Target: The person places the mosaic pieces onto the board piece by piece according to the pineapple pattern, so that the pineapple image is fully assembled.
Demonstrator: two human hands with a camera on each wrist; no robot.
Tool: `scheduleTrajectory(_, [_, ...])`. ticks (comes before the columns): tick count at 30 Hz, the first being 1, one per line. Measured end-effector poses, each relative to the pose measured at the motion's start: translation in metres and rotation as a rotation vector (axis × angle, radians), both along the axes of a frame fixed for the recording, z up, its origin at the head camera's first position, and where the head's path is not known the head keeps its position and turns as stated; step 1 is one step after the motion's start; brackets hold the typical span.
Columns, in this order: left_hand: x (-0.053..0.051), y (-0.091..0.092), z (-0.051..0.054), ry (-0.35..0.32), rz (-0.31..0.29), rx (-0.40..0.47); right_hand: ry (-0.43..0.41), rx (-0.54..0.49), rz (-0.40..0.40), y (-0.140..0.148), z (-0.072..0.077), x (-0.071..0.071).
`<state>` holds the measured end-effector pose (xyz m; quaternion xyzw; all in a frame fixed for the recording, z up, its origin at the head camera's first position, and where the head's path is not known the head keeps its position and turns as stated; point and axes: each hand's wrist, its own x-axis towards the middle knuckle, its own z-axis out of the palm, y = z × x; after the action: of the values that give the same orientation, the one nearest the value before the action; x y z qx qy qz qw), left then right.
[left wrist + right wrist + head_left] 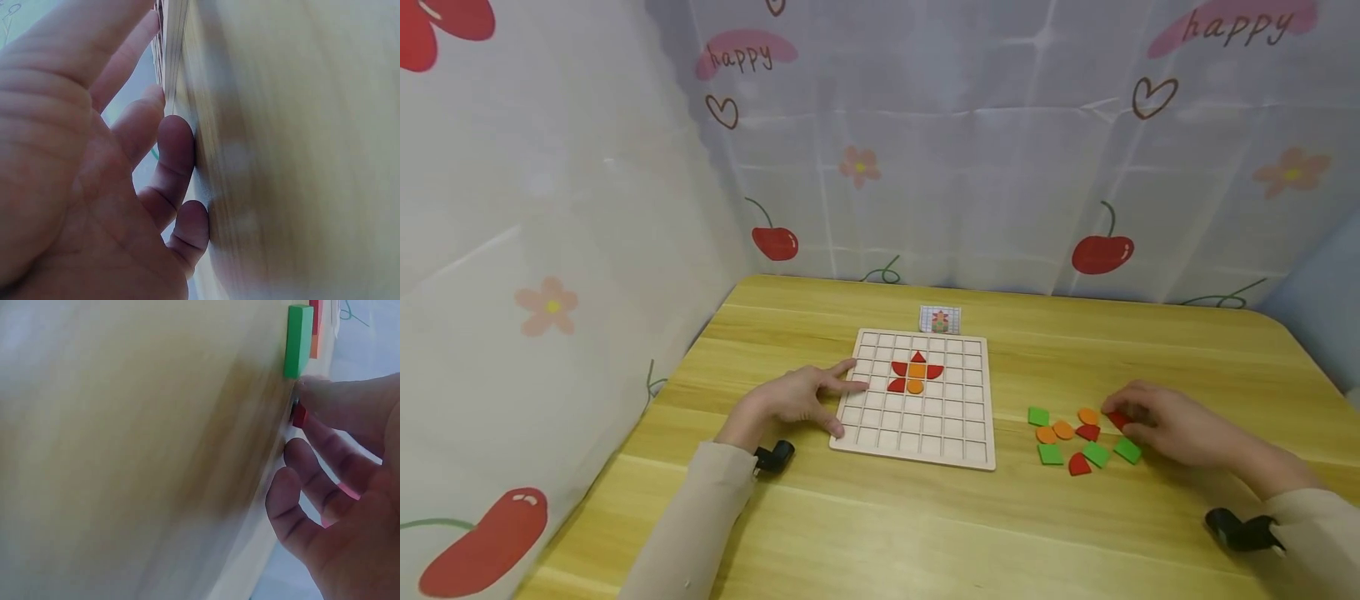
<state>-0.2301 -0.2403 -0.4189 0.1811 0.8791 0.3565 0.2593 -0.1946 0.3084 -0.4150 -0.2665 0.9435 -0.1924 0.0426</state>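
My left hand (797, 394) rests at the left edge of a pale wooden grid board (880, 444), thumb and fingers spread and touching it. On the board lie red pieces (934, 372) around an orange square (917, 371), with an orange circle (914, 387) below. To the right, my right hand (1172, 423) pinches a red piece (1117, 419) at the edge of a group of loose pieces. In the right wrist view that red piece (299, 416) sits between thumb and index finger, mostly hidden; its full shape cannot be made out.
Loose green squares (1050, 454), orange circles (1063, 430) and red quarter-rounds (1079, 464) lie right of the board. A small printed pattern card (940, 319) lies behind it. Printed curtains (955, 183) hang beyond the wooden table (925, 533).
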Motion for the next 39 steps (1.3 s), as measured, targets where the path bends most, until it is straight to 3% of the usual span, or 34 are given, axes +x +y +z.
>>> scheduleTrajectory(6, [0.001, 0.001, 0.001, -0.006, 0.003, 0.009, -0.076, 0.022, -0.063, -0.017, 0.007, -0.004])
scheduleTrajectory(14, [0.002, 0.000, 0.000, -0.003, -0.007, 0.020, -0.095, -0.018, -0.048, -0.049, 0.019, -0.017])
scheduleTrajectory(21, [0.001, 0.000, 0.000, -0.010, -0.010, 0.008, -0.129, -0.028, -0.052, -0.096, 0.031, -0.027])
scheduleTrajectory(31, [0.001, -0.001, 0.001, -0.002, -0.007, 0.007, -0.147, -0.017, -0.016, -0.164, 0.031, -0.040])
scheduleTrajectory(39, [0.001, 0.000, 0.000, -0.006, 0.001, 0.009, -0.148, -0.010, 0.035, -0.202, 0.025, -0.049])
